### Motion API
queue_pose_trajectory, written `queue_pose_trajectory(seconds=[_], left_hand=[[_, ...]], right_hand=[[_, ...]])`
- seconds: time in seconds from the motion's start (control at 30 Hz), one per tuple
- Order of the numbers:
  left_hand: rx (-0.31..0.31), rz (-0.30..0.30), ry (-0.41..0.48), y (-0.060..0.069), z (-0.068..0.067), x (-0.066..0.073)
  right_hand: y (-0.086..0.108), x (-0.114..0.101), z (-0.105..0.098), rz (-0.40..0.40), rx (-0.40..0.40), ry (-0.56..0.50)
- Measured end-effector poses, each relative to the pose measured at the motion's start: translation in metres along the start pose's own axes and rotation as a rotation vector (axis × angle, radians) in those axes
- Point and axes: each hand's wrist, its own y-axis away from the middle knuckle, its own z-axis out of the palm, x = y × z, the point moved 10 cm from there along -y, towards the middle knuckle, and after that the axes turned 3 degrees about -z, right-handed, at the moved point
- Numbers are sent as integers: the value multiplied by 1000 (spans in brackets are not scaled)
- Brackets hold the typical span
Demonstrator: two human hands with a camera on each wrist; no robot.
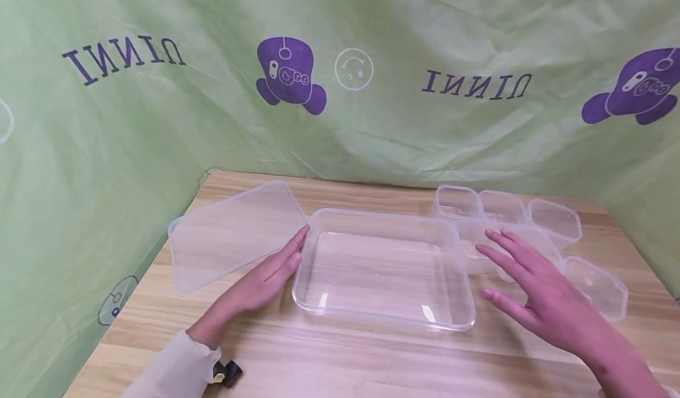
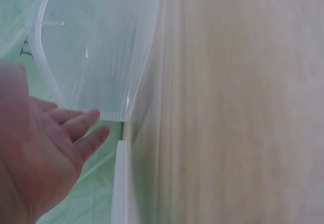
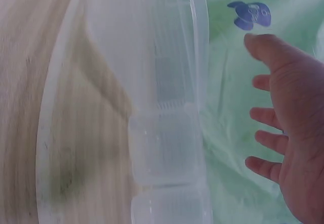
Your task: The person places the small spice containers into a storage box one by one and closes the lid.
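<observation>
A large clear rectangular plastic container (image 1: 382, 320) stands with its mouth up in the middle of the wooden table. My left hand (image 1: 265, 283) is beside its left wall, fingers straight; whether the fingertips touch it I cannot tell. The left wrist view shows this hand (image 2: 45, 158) near the container's corner (image 2: 96, 47). My right hand (image 1: 552, 297) hovers off the container's right side with its fingers spread and nothing in them. In the right wrist view, the right hand (image 3: 298, 118) is apart from the container (image 3: 174, 42) and small tubs (image 3: 167, 148).
Several small clear tubs (image 1: 502, 206) are grouped at the right, partly hidden by my right hand. One tub (image 1: 597, 289) is farthest right. A flat translucent lid (image 1: 234, 238) lies left of the large container. Green printed fabric (image 1: 372, 138) encloses the table (image 1: 340, 362).
</observation>
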Motion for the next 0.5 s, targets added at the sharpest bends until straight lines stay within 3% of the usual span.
queue_pose_trajectory(seconds=[0.2,0.5], left_hand=[[81,-44,34,-5,-3,-4],[38,-73,30,-8,1,-9]], right_hand=[[7,12,-11,-23,79,0],[14,26,-22,58,117,-3]])
